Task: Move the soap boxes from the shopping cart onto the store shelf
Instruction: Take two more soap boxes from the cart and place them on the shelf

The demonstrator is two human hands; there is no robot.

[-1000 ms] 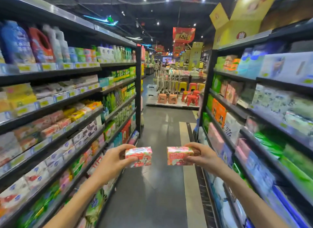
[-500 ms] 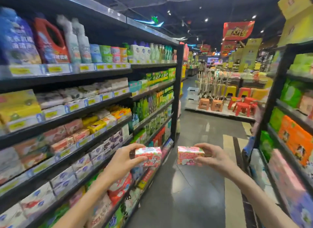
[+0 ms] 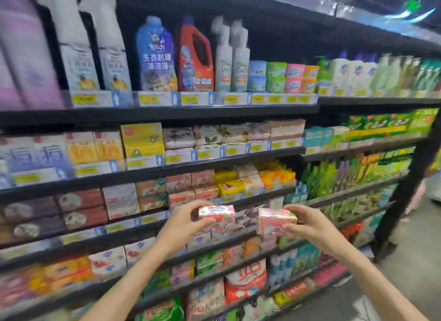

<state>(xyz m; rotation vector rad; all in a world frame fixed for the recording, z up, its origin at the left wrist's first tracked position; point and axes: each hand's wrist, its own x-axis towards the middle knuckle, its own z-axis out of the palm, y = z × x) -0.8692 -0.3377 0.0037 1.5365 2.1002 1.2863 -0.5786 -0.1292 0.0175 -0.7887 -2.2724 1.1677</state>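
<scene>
My left hand (image 3: pixel 185 222) grips a pink and white soap box (image 3: pixel 216 213) from its left side. My right hand (image 3: pixel 310 225) holds a second pink soap box (image 3: pixel 274 221) from its right side. Both boxes hover side by side in front of the black store shelf (image 3: pixel 250 199), just below the row where similar pink soap boxes (image 3: pixel 191 187) are stacked next to yellow ones (image 3: pixel 230 183). The shopping cart is out of view.
The shelving unit fills the view: detergent bottles (image 3: pixel 195 55) on the top row, boxed soaps on the middle rows, bagged goods (image 3: pixel 245 281) low down. Its dark end post (image 3: pixel 405 191) stands at the right, with grey aisle floor (image 3: pixel 410 261) beyond.
The view has swung left from the aisle to face the shelf. Both hands, each still holding a box, are now close to the soap row.
</scene>
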